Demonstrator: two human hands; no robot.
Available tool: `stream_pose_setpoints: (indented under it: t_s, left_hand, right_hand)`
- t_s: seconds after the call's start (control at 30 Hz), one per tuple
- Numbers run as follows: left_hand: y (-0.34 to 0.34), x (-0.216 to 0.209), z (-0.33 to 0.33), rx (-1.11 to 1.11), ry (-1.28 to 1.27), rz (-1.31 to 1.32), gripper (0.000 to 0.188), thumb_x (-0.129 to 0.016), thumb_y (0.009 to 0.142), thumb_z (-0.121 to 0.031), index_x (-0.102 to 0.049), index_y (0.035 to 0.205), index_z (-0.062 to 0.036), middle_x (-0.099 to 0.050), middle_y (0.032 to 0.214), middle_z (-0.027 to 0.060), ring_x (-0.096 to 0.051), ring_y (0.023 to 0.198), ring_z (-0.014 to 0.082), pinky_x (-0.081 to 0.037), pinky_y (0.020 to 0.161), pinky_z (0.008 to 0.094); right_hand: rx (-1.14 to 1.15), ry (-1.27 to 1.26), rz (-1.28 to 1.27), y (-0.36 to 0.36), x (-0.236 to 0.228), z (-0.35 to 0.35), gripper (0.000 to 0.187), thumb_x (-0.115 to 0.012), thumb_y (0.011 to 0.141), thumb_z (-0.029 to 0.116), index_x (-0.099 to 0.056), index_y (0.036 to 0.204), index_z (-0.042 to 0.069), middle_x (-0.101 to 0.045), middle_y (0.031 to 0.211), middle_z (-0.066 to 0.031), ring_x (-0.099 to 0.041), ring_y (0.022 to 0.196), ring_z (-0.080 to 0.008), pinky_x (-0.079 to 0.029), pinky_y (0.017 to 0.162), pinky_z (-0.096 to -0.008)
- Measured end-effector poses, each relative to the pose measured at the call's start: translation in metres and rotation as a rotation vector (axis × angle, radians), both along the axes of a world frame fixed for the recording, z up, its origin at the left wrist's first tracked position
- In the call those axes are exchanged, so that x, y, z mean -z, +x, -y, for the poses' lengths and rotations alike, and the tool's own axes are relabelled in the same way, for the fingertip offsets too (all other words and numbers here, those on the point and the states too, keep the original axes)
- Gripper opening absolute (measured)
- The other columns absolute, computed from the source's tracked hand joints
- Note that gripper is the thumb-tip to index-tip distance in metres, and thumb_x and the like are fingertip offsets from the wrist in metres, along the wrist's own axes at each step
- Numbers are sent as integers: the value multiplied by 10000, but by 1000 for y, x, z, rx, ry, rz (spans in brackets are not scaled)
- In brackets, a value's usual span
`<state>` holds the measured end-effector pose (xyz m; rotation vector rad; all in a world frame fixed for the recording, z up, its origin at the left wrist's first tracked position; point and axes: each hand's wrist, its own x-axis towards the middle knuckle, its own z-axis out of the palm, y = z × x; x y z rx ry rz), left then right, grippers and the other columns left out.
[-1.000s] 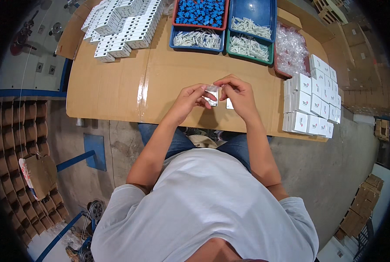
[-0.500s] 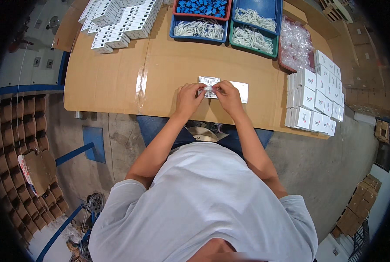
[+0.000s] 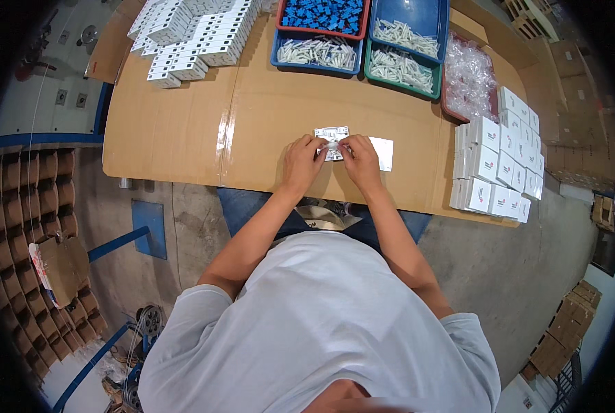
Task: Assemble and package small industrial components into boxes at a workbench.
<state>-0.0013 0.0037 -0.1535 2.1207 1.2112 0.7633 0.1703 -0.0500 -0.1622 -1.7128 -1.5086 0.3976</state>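
A white square plate with printed or moulded detail [image 3: 331, 131] lies on the cardboard-covered table in front of me. Over its near part, my left hand [image 3: 302, 163] and my right hand [image 3: 361, 163] meet from either side, fingertips pinched on a small whitish piece [image 3: 333, 145]. That piece is too small and too covered by fingers to name. Just right of my right hand lies a plain white square panel [image 3: 384, 155], partly hidden by the hand.
Trays of blue parts [image 3: 322, 15] and white plugs [image 3: 317, 55] stand at the far side, beside a bin of clear plastic bags [image 3: 469, 79]. White boxes are stacked at right [image 3: 486, 162]. White block-shaped units [image 3: 197, 41] fill the far left. The table's near edge [image 3: 183, 180] runs before me.
The whole view has shifted slightly, so the table sits a little lower in it. Both hands stay over the plate, fingertips still together with small finger movements.
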Motion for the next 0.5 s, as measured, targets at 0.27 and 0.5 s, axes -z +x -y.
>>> stream_pose_setpoints:
  t_s: [0.27,0.5]
  left_hand:
    - [0,6,1,39,157,1,120,-745,863,-154,-733,972,-106,-634,908,52,-625,869,264,-455,820,410]
    - [-5,4,1,40,114,44,125,-748,849,-136,-716,966,-107,-635,922,34,-620,887,251,-448,832,405]
  right_hand:
    - [-93,-57,-140,18,4,-6,108,-725,831,3,-714,937,15,-670,968,-106,-636,974,-289,-543,793,-381]
    - [-173,-106,-24,19,-8,-8,97,-721,840,34,-717,934,11,-640,1020,-106,-629,995,-289,-546,803,-375]
